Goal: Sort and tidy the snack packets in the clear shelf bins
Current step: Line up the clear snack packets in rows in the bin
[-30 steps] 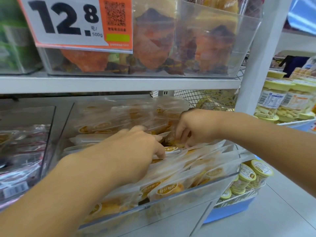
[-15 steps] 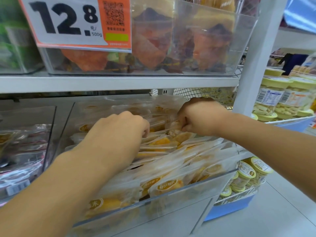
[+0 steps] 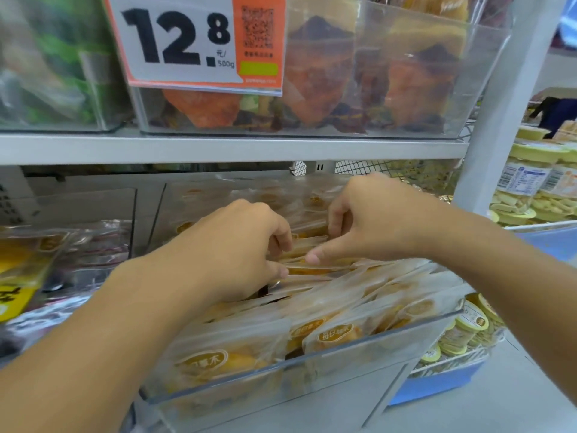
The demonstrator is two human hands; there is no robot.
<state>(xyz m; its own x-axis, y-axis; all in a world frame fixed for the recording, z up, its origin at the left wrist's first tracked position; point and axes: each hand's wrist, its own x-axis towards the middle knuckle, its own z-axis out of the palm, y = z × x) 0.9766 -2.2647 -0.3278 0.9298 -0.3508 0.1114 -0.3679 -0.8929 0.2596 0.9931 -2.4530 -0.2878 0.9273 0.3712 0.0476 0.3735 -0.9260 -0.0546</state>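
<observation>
1. Two bare hands are working in the clear shelf bin (image 3: 312, 357) of dried-mango snack packets (image 3: 340, 334) on the lower shelf. The left hand (image 3: 237, 248) and right hand (image 3: 368, 226) are meeting mid-bin, near each other.
2. The fingers (image 3: 282, 242) of the left hand are curling onto the packet tops. The right hand is pinching an upright packet edge (image 3: 307, 243) between thumb and curled fingers.
3. The pinched packet is lying directly below both hands, its long axis running left to right across the bin; neither hand is clearly nearer.
4. Packets are overlapping too thickly to count: three labelled fronts are showing at the bin's front wall, many more behind.
5. Three further clear bins are showing.
</observation>
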